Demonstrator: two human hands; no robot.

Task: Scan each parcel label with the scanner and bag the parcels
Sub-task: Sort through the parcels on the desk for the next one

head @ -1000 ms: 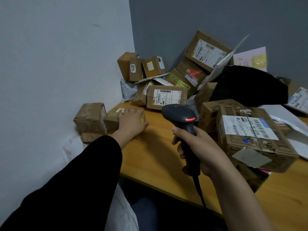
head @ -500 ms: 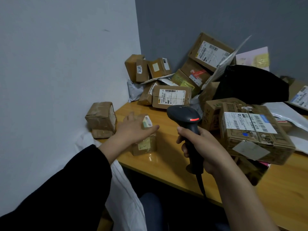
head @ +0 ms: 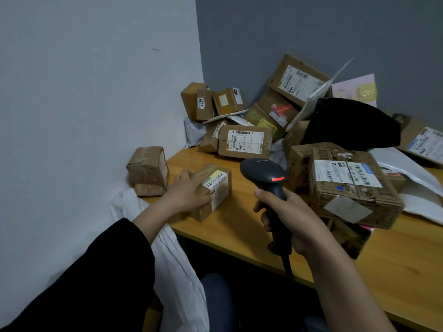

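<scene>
We look down on a wooden table (head: 239, 226) pushed into a corner where a pale wall meets a grey one. A heap of brown parcels (head: 275, 121) fills the table's far side against the grey wall, with a black bag (head: 350, 125) lying on top of them. The near part of the table, between the small parcel and the front edge, is bare wood, and that edge runs slantwise below our hands. Off the table's left end hangs a white bag (head: 177, 271), with a taped parcel (head: 147, 170) resting above it by the pale wall.

Our left hand (head: 187, 192) grips a small brown parcel (head: 213, 190) standing on the table near the left end; its top label, white with a yellow patch and a barcode, faces up. Our right hand (head: 292, 219) is closed around the handle of the dark scanner (head: 266, 173), held right of that parcel, a red light glowing on its head. A large labelled box (head: 350, 185) sits just right of the scanner.
</scene>
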